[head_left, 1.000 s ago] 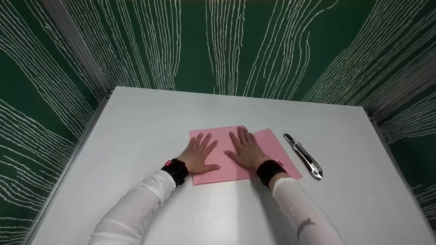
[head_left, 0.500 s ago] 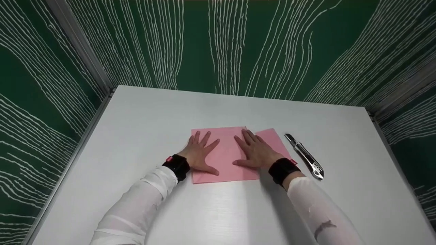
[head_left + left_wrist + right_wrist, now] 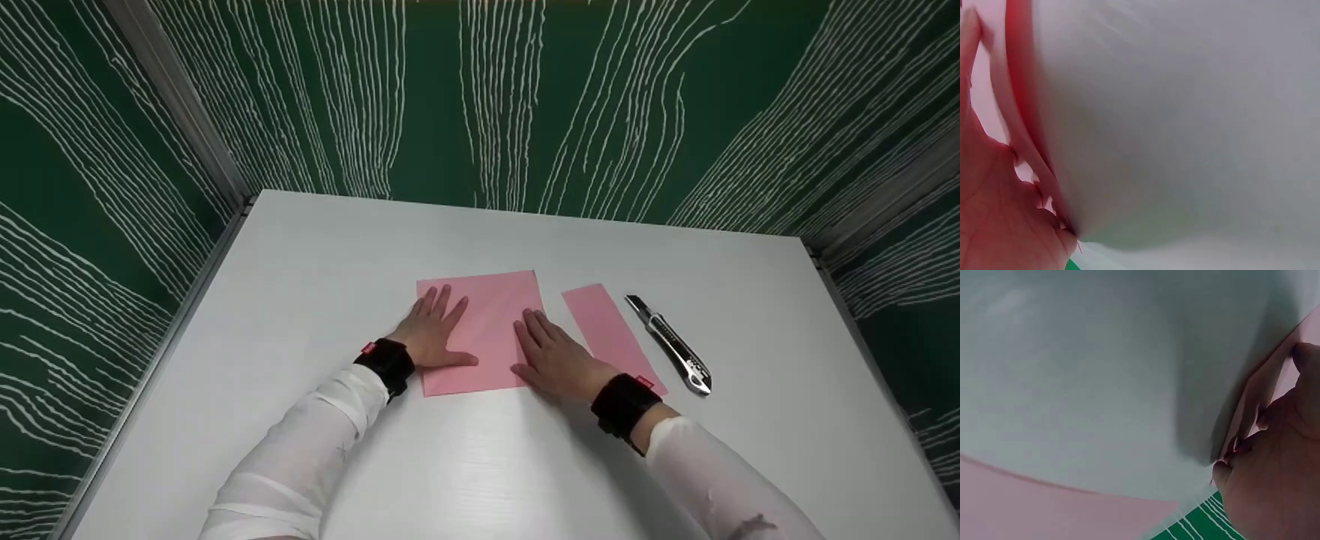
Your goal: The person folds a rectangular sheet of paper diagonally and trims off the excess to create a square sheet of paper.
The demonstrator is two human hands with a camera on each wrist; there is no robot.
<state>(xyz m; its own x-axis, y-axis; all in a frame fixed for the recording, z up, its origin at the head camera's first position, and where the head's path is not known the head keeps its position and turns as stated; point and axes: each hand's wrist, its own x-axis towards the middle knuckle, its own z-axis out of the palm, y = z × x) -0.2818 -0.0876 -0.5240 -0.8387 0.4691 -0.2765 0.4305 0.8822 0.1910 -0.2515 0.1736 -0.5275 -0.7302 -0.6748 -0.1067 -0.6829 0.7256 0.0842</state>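
A roughly square piece of pink paper [image 3: 491,315] lies on the white table. My left hand [image 3: 433,334] rests on its left side with the fingers spread and the thumb pointing inward. On the right edge of the paper, my right hand [image 3: 559,356] presses with its fingers nearly straight and close together. The left wrist view shows the paper edge [image 3: 1022,118] standing slightly off the table beside the palm. A narrower pink paper strip [image 3: 606,319] lies slanted to the right, apart from the square; the right wrist covers part of its near end.
A utility knife [image 3: 667,341] with a silver and black handle lies slanted right of the strip, blade end away from me. The white table [image 3: 337,247] meets green walls [image 3: 427,90] with white wavy lines at the back and sides.
The right hand has slid from the square's far right corner toward me along its right edge. The square has shifted slightly left and away, and a gap now separates it from the strip.
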